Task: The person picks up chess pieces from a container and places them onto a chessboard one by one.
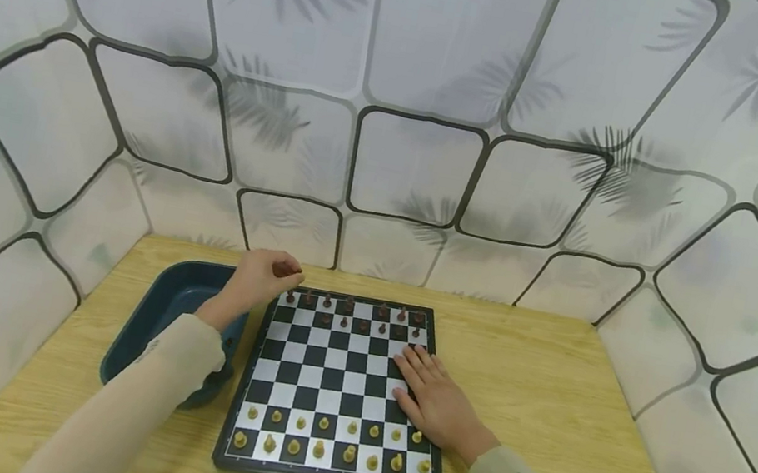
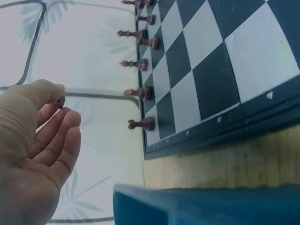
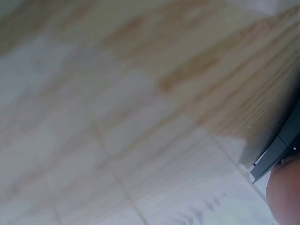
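My left hand (image 1: 262, 281) is above the far left corner of the chessboard (image 1: 326, 356), pinching a small dark chess piece (image 2: 61, 101) between thumb and fingertips; most of the piece is hidden. Below it, dark red chess pieces stand along the far rows, with a rook (image 2: 141, 123) at the corner. Fingers extended, my right hand (image 1: 437, 403) rests on the board's right side. Two rows of yellow chess pieces (image 1: 319, 448) stand on the near side. In the right wrist view only a bit of the right hand (image 3: 287, 192) shows beside the board edge.
Left of the board stands a dark blue plastic bin (image 1: 128, 340), with a small dark piece (image 1: 228, 342) visible inside, partly behind the left sleeve. The wooden table (image 1: 539, 366) meets patterned wall covering (image 1: 414, 167) at the back and sides.
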A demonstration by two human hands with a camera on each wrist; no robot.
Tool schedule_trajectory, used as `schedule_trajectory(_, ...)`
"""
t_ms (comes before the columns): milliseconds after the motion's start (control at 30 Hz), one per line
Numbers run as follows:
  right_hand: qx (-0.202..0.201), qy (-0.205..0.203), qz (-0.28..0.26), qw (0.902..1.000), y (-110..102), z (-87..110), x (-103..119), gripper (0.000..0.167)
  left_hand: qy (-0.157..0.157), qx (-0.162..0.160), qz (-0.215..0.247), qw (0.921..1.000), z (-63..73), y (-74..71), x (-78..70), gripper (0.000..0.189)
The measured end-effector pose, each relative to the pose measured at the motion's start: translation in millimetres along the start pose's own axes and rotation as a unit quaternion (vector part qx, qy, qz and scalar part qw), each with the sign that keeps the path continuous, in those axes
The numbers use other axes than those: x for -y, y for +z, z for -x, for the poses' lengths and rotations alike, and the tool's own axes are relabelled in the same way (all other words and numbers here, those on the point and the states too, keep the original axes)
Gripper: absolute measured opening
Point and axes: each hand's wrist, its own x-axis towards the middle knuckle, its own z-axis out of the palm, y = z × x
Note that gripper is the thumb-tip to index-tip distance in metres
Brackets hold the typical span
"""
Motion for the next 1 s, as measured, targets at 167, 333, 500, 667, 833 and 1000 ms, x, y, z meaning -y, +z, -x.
schedule_trajectory(167, -0.002, -0.003, 0.002, 1.0, 0.7, -0.6, -0.8, 0.065, -0.001, 0.023, -0.015, 0.9996, -1.2, 10.8, -2.5, 0.017)
schedule_trajectory(333, -0.001, -0.004, 0.002, 1.0, -0.2, -0.7, -0.8, 0.065, -0.016, 0.05, -0.008, 0.9986, -1.2, 19.0, 0.0, 0.011)
schedule_trajectory(500, -0.001, -0.006, 0.002, 1.0, 1.3, -0.7, -1.8, 0.065, -0.01, 0.08, -0.034, 0.9962, -2.2, 25.7, 3.3, 0.008)
schedule_trajectory(667, 0.0, -0.005, 0.004, 1.0, 1.8, -1.1, -2.3, 0.066, -0.001, 0.105, -0.057, 0.9928, -2.0, 28.8, 5.6, 0.008)
schedule_trajectory(833, 0.003, -0.005, 0.007, 1.0, 1.6, -1.2, -2.3, 0.066, -0.012, 0.119, -0.067, 0.9906, -0.5, 31.6, 6.9, 0.011)
schedule_trajectory(1000, 0.005, -0.003, 0.006, 1.0, 1.3, -1.3, -1.9, 0.066, -0.018, 0.123, -0.072, 0.9896, -0.1, 33.8, 7.1, 0.013)
